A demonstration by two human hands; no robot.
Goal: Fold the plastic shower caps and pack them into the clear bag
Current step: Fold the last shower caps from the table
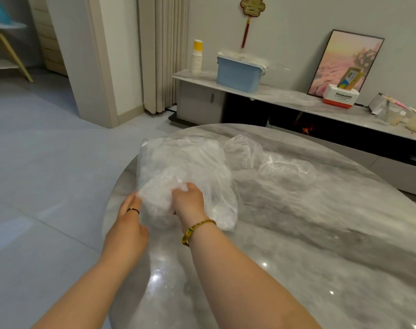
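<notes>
A bulging clear bag (178,162) lies on the left part of the round marble table (321,233), stuffed with crumpled white plastic. My left hand (131,207) pinches the bag's near edge at its left side. My right hand (189,198) is closed on a wad of crumpled plastic shower cap at the bag's near opening; its fingertips are hidden in the film. Two loose clear shower caps (285,167) lie puffed up on the table to the right of the bag, apart from both hands.
The table's left rim (112,200) runs just beside my left hand, with tiled floor beyond. Behind the table stands a low marble cabinet (285,96) bearing a blue bin (240,72), stacked paper cups (197,58), a white box and a framed picture.
</notes>
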